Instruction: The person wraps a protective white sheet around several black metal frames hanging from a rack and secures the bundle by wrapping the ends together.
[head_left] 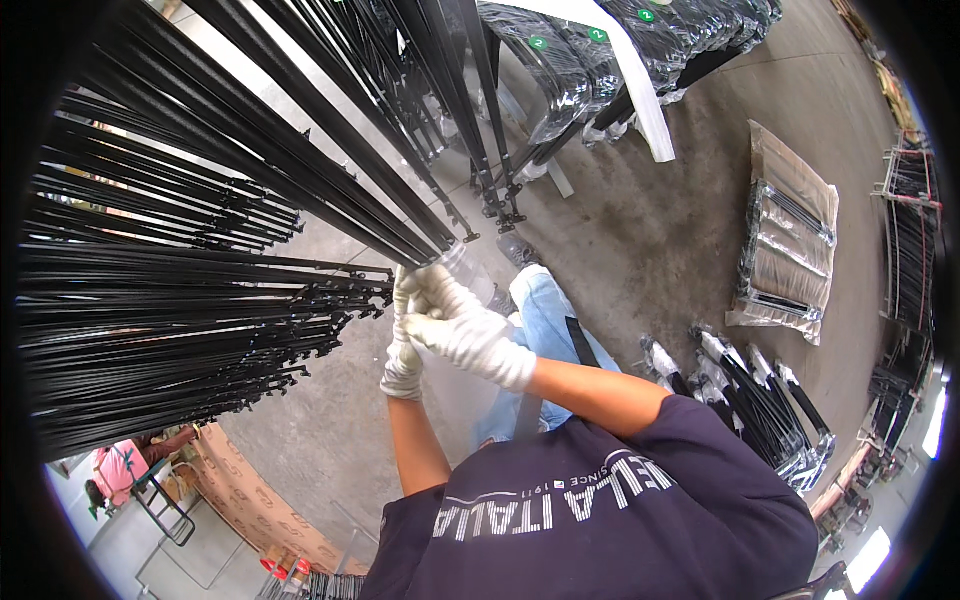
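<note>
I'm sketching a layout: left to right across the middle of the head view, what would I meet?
Black bars, gloved left hand, gloved right hand, blue jeans, wrapped flat package, distant rack.

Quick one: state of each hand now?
Left hand: partly behind the right; grip can't be told.
Right hand: fingers curled beside clear plastic at black tubes; hold unclear.

From my remote post I see the left hand (pixel 402 345) and right hand (pixel 458 325) meet mid-frame, at the ends of bars (pixel 250 142) reaching in from upper left; bundles (pixel 570 75) sit top right of centre, a package (pixel 795 240) on the floor (pixel 670 235) at right.
</note>
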